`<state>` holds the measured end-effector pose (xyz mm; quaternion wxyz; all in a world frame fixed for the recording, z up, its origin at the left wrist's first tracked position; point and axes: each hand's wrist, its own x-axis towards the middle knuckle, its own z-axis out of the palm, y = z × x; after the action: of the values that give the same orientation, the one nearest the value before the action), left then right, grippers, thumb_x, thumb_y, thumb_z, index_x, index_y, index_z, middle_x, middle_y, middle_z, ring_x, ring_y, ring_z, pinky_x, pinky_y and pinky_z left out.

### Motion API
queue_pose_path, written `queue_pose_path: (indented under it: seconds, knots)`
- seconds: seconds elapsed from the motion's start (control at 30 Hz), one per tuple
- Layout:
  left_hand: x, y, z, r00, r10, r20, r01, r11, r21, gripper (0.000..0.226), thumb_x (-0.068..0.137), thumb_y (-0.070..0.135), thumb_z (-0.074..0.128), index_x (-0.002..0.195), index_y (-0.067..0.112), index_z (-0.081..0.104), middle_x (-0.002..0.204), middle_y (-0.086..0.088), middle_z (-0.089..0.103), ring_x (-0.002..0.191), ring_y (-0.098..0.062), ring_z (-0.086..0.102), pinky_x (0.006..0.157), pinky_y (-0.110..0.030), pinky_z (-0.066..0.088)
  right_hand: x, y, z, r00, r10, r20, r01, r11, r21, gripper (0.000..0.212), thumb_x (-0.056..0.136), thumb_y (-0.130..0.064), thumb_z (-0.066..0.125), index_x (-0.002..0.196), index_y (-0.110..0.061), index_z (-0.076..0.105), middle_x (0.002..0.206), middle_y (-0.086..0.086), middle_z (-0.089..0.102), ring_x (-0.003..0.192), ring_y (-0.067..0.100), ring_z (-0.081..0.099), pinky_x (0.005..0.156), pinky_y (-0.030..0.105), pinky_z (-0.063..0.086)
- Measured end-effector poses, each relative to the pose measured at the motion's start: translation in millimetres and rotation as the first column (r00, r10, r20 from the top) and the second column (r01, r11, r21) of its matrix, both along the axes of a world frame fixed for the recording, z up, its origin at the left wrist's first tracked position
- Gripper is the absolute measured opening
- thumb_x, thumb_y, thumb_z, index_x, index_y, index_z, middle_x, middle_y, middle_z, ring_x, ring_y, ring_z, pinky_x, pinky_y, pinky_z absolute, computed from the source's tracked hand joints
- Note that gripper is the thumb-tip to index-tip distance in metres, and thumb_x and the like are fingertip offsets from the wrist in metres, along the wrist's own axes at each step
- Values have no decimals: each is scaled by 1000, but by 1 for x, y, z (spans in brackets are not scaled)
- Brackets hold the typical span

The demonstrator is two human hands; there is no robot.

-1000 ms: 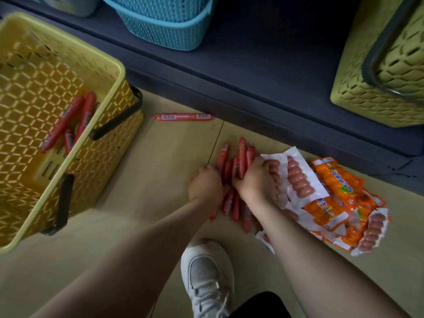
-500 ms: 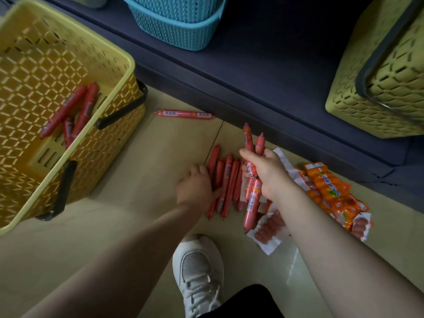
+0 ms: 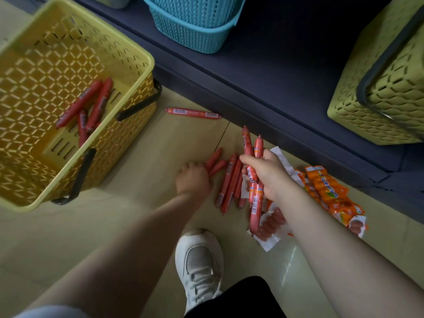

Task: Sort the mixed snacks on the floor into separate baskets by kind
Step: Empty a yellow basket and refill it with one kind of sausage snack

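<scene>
two hands low over floor, apart. right hand (image 3: 271, 177) grips bunch of red plastic-wrapped sausage sticks (image 3: 253, 171), raised. left hand (image 3: 193, 180) curled on loose red sticks on floor (image 3: 229, 180). few sticks in yellow lattice plastic basket (image 3: 128, 49), left. orange snack packets (image 3: 330, 191) right.

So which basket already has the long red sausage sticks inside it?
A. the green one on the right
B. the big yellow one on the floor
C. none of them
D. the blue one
B: several red sausage sticks lie on the bottom of the yellow basket on the floor, while no sticks can be seen in the blue basket or the green basket from this view.
</scene>
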<state>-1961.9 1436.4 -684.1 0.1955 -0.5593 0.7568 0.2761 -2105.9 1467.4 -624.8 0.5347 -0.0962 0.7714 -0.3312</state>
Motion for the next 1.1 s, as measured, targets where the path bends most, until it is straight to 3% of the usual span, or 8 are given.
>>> queue_pose_path:
  seconds: [0.2,0.33,0.5,0.67,0.77,0.9,1.0,1.1]
  knots:
    - [66,-42,78,867,271,-417,-241,962,125,20,86,17,55,102,8,46,78,-8,59,53,-13,53,43,-24,38,25,-33,34,994,-15,110,25,996,-89,15,81,-17,71,89,-12,59,65,4,59,55,14,54,53,28,43]
    - [115,-63,145,723,260,-640,-369,928,-40,11,82,13,58,82,15,47,65,-4,58,53,-16,59,54,-29,46,77,-87,66,968,1,251,48,981,-189,11,83,-17,68,86,-12,59,48,-3,54,41,8,51,43,17,41]
    - [162,-93,176,593,428,-682,-596,803,-15,7,85,20,56,90,21,52,70,4,58,61,-16,57,57,-29,44,154,-151,101,883,94,459,49,956,-289,7,87,-15,63,83,-14,58,60,2,56,49,12,55,48,21,47]
    - [196,-113,161,721,460,-518,-591,799,-112,7,90,19,50,93,16,44,73,5,50,65,-15,47,55,-29,30,202,-178,88,942,194,275,-130,964,-232,2,86,-7,60,88,-6,59,75,11,58,64,21,58,68,36,48]
    - [205,-119,134,776,482,-406,-566,817,-113,12,92,20,47,100,11,46,81,-1,51,74,-22,48,57,-29,31,190,-170,91,947,285,150,-241,937,-254,11,93,-3,50,97,-7,59,99,10,62,91,19,62,85,29,50]
    - [204,-119,104,821,493,-288,-521,853,-25,34,93,30,46,121,12,45,104,-8,59,85,-25,56,70,-33,47,140,-143,82,964,261,-55,-266,921,-285,17,95,-6,45,95,-13,61,85,3,63,72,13,60,68,25,53]
    - [186,-111,106,836,425,-348,-495,857,-143,38,93,33,44,126,14,48,125,-11,53,111,-29,50,93,-40,44,96,-115,50,972,188,-138,-209,966,-153,15,94,-9,46,99,-12,61,84,5,63,70,15,59,66,28,50]
    - [160,-89,131,826,184,-533,-414,840,-350,30,92,20,46,119,13,55,125,-6,52,120,-24,40,100,-32,32,54,-76,-1,943,246,-224,-230,969,94,21,89,-16,49,105,-9,59,97,8,61,91,25,59,81,35,50]
